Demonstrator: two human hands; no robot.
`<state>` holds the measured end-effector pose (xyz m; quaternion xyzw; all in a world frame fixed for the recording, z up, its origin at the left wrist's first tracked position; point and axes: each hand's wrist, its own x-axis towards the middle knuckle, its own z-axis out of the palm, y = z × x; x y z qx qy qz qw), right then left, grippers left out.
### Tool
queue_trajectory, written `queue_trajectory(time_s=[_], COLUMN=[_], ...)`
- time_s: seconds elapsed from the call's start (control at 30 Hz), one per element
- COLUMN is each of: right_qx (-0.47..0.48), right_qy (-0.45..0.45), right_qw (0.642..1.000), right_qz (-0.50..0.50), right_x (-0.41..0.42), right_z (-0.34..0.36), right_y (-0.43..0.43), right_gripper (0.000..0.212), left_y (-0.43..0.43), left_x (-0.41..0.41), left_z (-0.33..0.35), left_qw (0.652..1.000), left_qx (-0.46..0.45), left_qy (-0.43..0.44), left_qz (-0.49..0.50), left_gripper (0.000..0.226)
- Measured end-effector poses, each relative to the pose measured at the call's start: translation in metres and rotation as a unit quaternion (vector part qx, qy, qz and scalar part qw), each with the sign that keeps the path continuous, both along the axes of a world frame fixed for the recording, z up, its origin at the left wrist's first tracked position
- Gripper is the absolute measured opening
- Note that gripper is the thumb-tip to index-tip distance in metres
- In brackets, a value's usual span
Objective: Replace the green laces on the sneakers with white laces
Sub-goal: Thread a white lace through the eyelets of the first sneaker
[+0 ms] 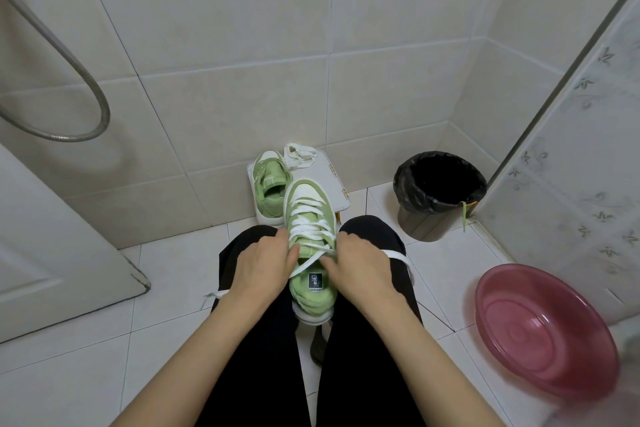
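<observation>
A green sneaker (310, 218) lies between my knees, toe pointing away, with a white lace (308, 230) threaded across most of its eyelets. My left hand (265, 262) grips the shoe's left side, its thumb on the lace. My right hand (360, 262) grips the right side and pinches the lace near the top eyelets. Loose lace ends trail over both thighs. A second green sneaker (270, 185) without a lace stands on a white stool (329, 173), beside a loose white lace (299, 156).
A black-lined bin (438, 194) stands at the right with a green lace (463, 217) hanging over its rim. A pink basin (540, 329) sits on the floor at the lower right. A door (52, 236) is at the left, and a shower hose (69, 80) hangs above it.
</observation>
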<state>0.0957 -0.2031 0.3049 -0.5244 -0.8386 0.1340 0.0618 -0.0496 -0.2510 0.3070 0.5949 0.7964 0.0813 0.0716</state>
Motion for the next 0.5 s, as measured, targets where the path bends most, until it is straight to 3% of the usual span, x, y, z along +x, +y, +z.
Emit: queue_trajectory(time_s=[0.1, 0.37, 0.5], right_qx=[0.01, -0.065, -0.195], right_qy=[-0.067, 0.036, 0.057], right_qw=[0.997, 0.997, 0.979], right_qz=[0.021, -0.018, -0.026], right_x=[-0.014, -0.018, -0.021], right_z=[0.0, 0.009, 0.02], right_y=[0.006, 0.048, 0.093], right_gripper=[0.024, 0.021, 0.022], left_y=[0.005, 0.035, 0.071], left_x=[-0.002, -0.013, -0.029], left_z=[0.0, 0.004, 0.011], left_qw=[1.0, 0.996, 0.981], left_qx=[0.003, 0.067, 0.101], left_qy=[-0.001, -0.065, -0.165], left_qz=[-0.013, -0.014, -0.009], left_gripper=[0.025, 0.021, 0.019])
